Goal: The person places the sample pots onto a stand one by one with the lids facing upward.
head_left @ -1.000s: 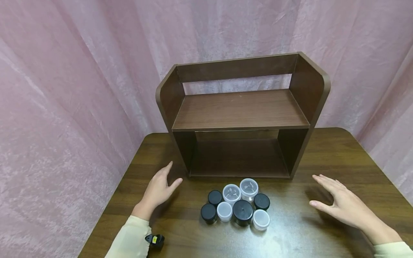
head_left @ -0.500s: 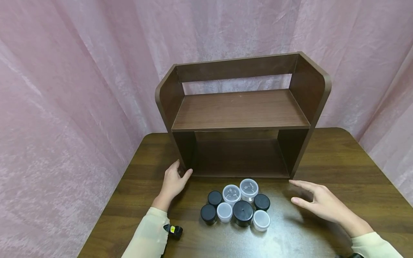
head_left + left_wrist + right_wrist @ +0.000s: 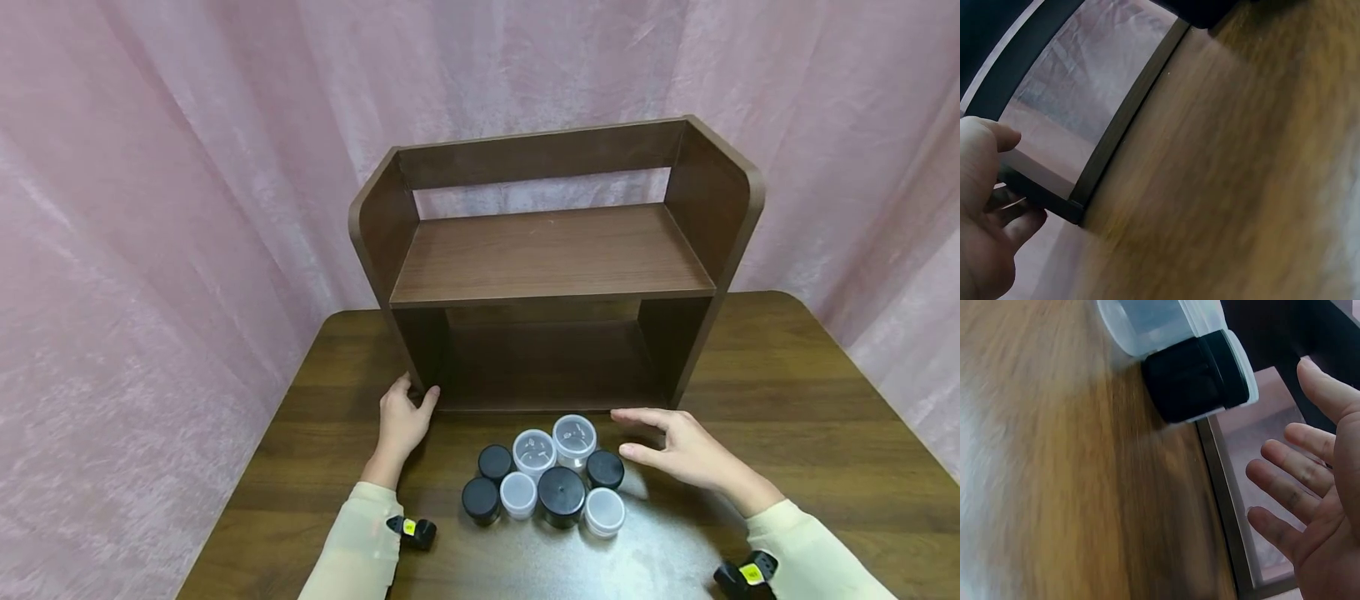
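Left hand (image 3: 400, 427) gripped the shelf (image 3: 553, 252) at its lower left corner; the right hand (image 3: 681, 447), fingers extended, empty, hovered near its lower right. All eight jars (image 3: 561, 490) stood before the shelf, so work seemed barely begun, with them left to handle.

The wood-grain table (image 3: 795, 392), rounded at its far corners, carries an upright brown shelf unit (image 3: 551, 254). Just in front of it stand, closely grouped — four black-lidded jars (image 3: 561, 493) and four pale-lidded jars (image 3: 518, 493).
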`<action>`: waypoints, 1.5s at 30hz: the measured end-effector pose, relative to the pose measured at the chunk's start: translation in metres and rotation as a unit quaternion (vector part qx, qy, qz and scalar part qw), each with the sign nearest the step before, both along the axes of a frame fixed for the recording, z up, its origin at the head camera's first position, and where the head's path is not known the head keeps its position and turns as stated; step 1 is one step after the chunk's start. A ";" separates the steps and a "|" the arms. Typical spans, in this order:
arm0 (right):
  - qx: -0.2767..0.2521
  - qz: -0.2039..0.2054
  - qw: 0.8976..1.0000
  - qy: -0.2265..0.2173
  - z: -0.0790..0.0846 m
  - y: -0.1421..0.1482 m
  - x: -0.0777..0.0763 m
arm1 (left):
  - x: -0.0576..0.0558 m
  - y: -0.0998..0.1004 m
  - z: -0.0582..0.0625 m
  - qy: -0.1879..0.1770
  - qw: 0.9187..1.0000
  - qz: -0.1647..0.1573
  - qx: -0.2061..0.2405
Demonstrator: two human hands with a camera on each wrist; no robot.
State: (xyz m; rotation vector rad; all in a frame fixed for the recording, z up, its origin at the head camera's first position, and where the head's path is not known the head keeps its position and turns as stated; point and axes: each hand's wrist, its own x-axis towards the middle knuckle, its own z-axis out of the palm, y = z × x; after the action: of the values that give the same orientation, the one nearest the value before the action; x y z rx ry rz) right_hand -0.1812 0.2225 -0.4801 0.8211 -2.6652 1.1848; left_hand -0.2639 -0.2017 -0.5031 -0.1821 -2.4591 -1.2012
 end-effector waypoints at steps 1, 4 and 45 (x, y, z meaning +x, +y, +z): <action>-0.003 0.003 1.000 0.000 0.000 -0.002 -0.002 | -0.001 0.000 -0.001 -0.001 1.000 0.002 -0.001; -0.012 0.010 1.000 -0.004 0.001 -0.008 -0.006 | -0.002 -0.001 -0.002 -0.015 1.000 0.003 -0.001; -0.042 0.088 0.994 -0.051 -0.012 -0.045 -0.030 | 0.002 -0.012 -0.016 -0.092 0.994 0.039 0.033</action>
State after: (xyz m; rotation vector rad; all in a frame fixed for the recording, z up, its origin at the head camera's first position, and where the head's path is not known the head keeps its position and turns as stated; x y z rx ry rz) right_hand -0.2108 0.1779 -0.4924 1.0266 -2.6447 1.4061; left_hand -0.2614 -0.2136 -0.5194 0.0450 -2.5515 -1.3176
